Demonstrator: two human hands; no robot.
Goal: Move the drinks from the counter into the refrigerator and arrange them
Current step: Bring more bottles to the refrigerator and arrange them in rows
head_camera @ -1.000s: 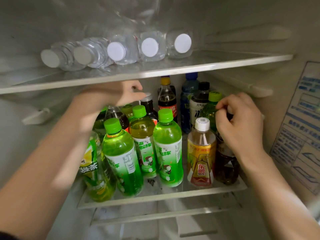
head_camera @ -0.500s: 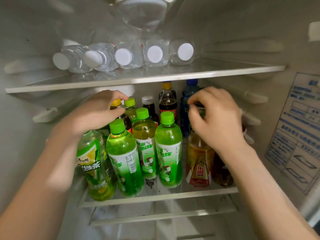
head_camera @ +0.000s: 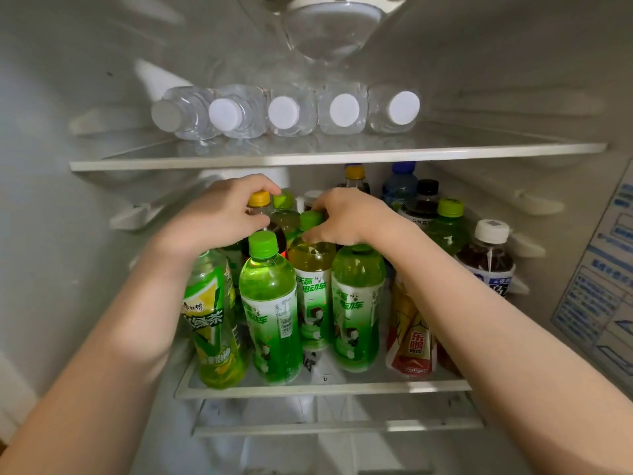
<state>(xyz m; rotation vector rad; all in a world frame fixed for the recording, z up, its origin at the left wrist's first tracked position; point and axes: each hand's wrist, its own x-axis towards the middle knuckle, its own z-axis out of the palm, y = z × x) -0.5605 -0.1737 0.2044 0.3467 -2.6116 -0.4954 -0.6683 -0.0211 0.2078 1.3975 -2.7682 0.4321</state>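
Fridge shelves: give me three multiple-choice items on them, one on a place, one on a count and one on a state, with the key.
1. Where do the water bottles lie?
A. upper shelf
B. lower shelf
C. door rack

2. How many white caps face outward there?
A. three
B. five
C. seven

3. What is the left hand doing?
A. hanging idle
B. pressing the shelf edge
C. gripping the yellow-capped bottle

Key:
1 A, they lie on their sides on the top glass shelf.
2 B, five caps show in one row.
3 C, its fingers curl round that bottle's neck.
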